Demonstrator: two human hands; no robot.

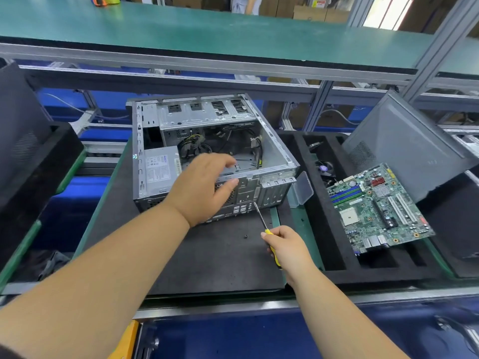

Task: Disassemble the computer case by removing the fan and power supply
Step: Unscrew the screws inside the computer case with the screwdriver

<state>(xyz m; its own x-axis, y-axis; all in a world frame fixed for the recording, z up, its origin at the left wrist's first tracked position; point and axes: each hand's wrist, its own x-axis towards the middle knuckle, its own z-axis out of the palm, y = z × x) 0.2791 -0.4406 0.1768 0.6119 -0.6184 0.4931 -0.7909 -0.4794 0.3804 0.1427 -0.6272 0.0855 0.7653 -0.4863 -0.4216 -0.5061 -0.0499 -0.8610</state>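
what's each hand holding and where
Right hand grips the yellow-handled screwdriver by its handle; left hand holds nothing, open over the grey metal computer case.

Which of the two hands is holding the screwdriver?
The right hand grips the yellow-handled screwdriver, tip toward the computer case rear. The left hand holds no tool, reaching over the case's near edge.

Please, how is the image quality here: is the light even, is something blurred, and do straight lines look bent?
Head view: the light is bright and even, with only soft shadows inside the computer case; the left hand looks slightly blurred, while the right hand gripping the screwdriver is sharper; the wide lens bends the shelf rail into a curve; the window at top right is overexposed.
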